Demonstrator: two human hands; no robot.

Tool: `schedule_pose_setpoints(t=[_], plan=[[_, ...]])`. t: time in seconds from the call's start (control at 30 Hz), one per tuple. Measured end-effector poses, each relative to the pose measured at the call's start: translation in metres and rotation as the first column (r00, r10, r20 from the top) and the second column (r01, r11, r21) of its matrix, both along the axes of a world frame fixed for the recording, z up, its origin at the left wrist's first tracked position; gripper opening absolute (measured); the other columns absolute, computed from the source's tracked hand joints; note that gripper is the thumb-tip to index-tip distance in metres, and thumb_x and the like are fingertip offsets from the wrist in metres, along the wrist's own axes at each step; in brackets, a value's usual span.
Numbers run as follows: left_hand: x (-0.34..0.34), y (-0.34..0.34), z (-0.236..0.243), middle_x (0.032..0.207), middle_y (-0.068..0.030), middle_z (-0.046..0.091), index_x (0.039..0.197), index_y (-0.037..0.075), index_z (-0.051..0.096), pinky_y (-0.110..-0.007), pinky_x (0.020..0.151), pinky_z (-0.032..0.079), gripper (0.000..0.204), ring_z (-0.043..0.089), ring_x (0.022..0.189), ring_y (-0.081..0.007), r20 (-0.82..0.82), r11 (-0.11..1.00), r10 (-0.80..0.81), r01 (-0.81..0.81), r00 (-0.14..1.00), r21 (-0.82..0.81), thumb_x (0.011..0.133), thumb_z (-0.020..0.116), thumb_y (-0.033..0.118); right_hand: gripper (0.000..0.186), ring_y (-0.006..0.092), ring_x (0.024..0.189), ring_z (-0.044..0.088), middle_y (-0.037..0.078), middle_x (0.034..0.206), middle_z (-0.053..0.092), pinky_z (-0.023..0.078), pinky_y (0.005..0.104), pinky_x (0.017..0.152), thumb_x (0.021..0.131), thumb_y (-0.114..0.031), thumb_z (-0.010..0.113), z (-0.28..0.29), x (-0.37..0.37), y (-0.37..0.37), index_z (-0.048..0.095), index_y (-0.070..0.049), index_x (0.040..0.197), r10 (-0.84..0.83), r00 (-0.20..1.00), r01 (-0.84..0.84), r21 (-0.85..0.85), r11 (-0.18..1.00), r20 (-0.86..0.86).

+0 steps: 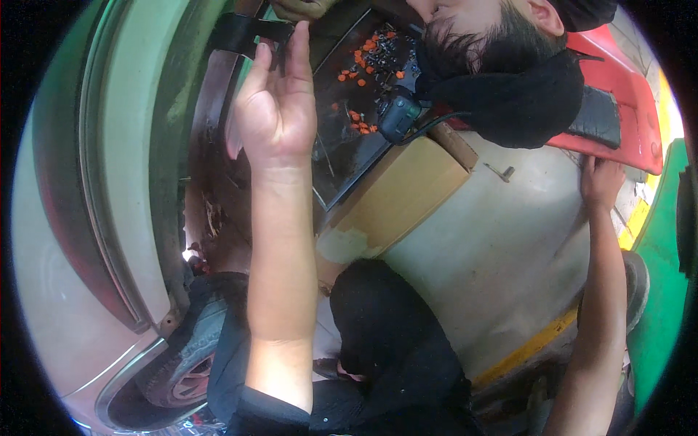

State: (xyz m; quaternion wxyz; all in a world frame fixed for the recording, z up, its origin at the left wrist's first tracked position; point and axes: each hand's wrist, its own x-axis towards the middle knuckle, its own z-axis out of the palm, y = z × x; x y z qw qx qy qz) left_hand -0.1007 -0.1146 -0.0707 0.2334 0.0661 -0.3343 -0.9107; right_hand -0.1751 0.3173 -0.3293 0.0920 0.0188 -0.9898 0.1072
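My left hand (280, 109) reaches forward beside a car body, palm toward me. Its thumb and fingers close around the end of a dark black strip (243, 35); the far side of the grip is hidden. A co-worker's hand (302, 7) is just beyond my fingertips. Off to the right, my right hand (603, 183) grips the edge of a red board with a black pad (636, 131), which looks like a mechanic's creeper. The co-worker's head (472, 43) is low, between my two hands.
A dark tray (338, 178) holds orange clips (356, 116) and small screws. A black device with a cord (400, 116) sits at its edge. A cardboard box (407, 189), a small metal tool (499, 172), a car wheel (174, 378) and a green panel (665, 291) are around me.
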Motion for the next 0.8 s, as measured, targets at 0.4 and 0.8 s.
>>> schedule_pose_setpoints(t=[0.4, 0.8], plan=[[0.003, 0.001, -0.010, 0.109, -0.0140, 0.055, 0.118, -0.009, 0.047, -0.047, 0.108, 0.042, 0.031, 0.054, 0.110, -0.0296, -0.037, 0.992, 0.020, -0.025, 0.999, -0.125, 0.087, 0.051, -0.010, 0.042, 0.0433, 0.109, 0.050, 0.027, 0.119, 0.054, 0.038, 0.0505, 0.093, 0.088, -0.034, 0.054, 0.012, -0.004, -0.006, 0.058, 0.002, 0.112, -0.020, 0.998, 0.016, 0.065, 0.998, 0.063], [0.002, 0.010, -0.005, 0.111, -0.0184, 0.051, 0.118, -0.013, 0.040, -0.047, 0.105, 0.045, 0.031, 0.053, 0.113, -0.0385, 0.082, 0.970, 0.192, -0.177, 0.978, -0.165, 0.092, 0.052, -0.002, 0.037, 0.0428, 0.104, 0.052, 0.025, 0.109, 0.057, 0.042, 0.0520, 0.086, 0.086, -0.033, 0.055, 0.011, 0.000, -0.005, 0.060, -0.001, 0.104, 0.040, 0.998, -0.040, -0.004, 0.999, -0.048]])
